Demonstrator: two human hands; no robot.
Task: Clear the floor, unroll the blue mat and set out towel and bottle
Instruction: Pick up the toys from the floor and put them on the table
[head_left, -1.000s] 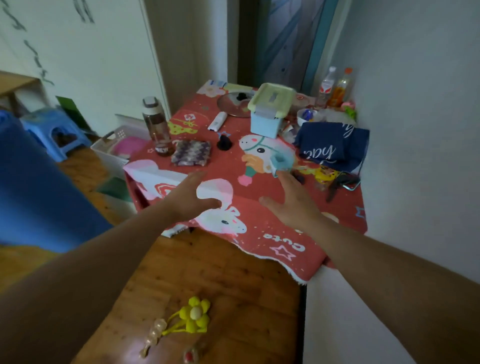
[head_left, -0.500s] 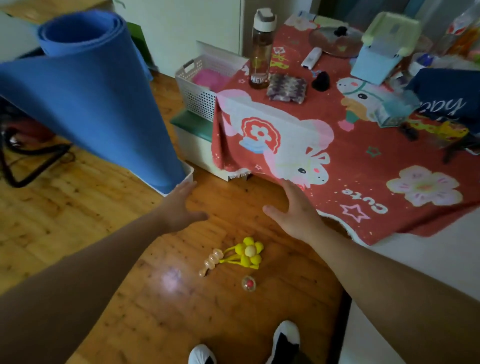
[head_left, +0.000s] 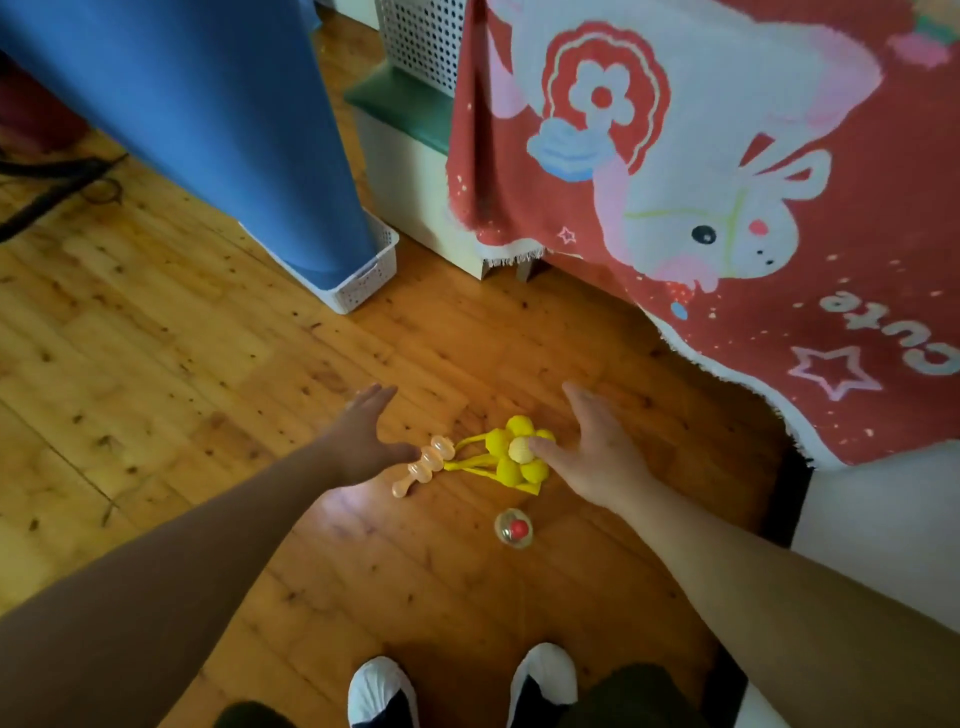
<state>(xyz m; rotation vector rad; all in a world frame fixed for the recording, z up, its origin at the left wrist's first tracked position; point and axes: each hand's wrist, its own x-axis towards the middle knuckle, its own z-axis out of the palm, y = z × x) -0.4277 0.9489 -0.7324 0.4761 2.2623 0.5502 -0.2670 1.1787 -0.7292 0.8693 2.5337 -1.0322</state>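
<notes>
Yellow flower toy (head_left: 514, 457), peach bead toy (head_left: 423, 465), clear ball (head_left: 513, 529) on floor (head_left: 156, 364); red cloth (head_left: 701, 312) hangs at right. Blue mat (head_left: 208, 130) upright in white basket (head_left: 363, 283). Left hand (head_left: 358, 441), right hand (head_left: 597, 452) flank toys, fingers straight, grips released.

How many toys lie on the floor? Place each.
3: yellow flower toy by the right hand, peach beaded piece by the left hand, clear ball nearer the shoes.

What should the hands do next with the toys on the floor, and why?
Probably curl the right hand around the yellow flower toy and lift it. The hand is open, its thumb right by the flower, and the toys lie on floor that the blue mat, standing rolled, will need.
</notes>
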